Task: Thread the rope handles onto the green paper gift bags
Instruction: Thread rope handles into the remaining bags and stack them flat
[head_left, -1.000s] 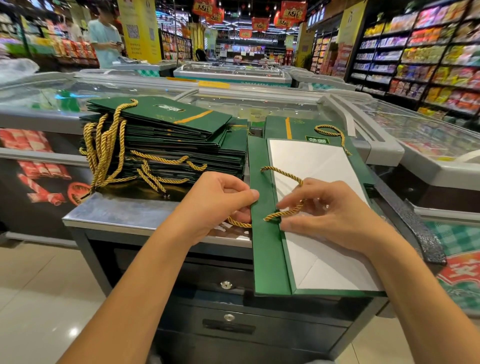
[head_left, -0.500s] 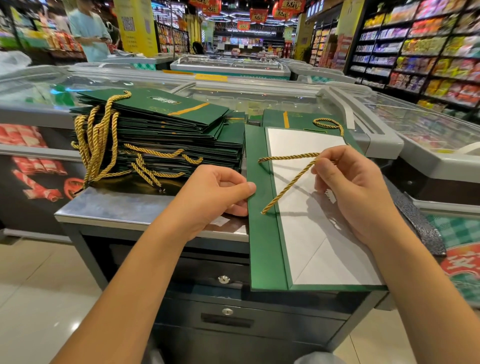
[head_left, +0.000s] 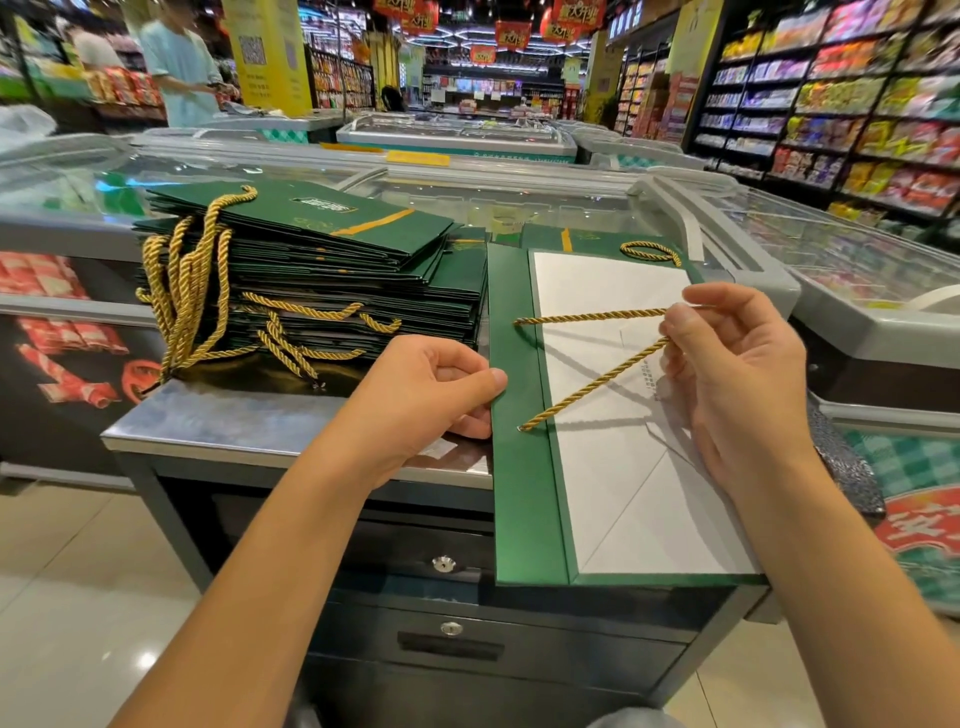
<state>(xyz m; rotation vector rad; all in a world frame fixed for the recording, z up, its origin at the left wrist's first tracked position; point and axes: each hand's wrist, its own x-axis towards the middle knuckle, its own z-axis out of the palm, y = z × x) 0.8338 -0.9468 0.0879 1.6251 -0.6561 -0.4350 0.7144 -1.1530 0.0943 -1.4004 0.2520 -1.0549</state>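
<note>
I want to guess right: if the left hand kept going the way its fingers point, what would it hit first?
The green bag: the left hand points right at its folded edge, and the thumb seems to touch it. The gold rope lies just beyond.

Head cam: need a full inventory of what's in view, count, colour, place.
open gift bag: one, green outside and white inside, flat on the counter's right side, overhanging the near edge
rope handle: one, gold, both ends in the holes in the bag's green flap
far rope loop: one, gold, at the bag's far end
bag stack: one pile, green, counter left, gold handles hanging off its left
counter: one, steel top, dark drawers below
chest freezers: several, grey, glass lids, behind the counter
goods shelves: far right, mixed colours
bystander: one, pale shirt, far left
left hand: pinches the bag's left edge
right hand: pinches the rope handle's loop
</note>
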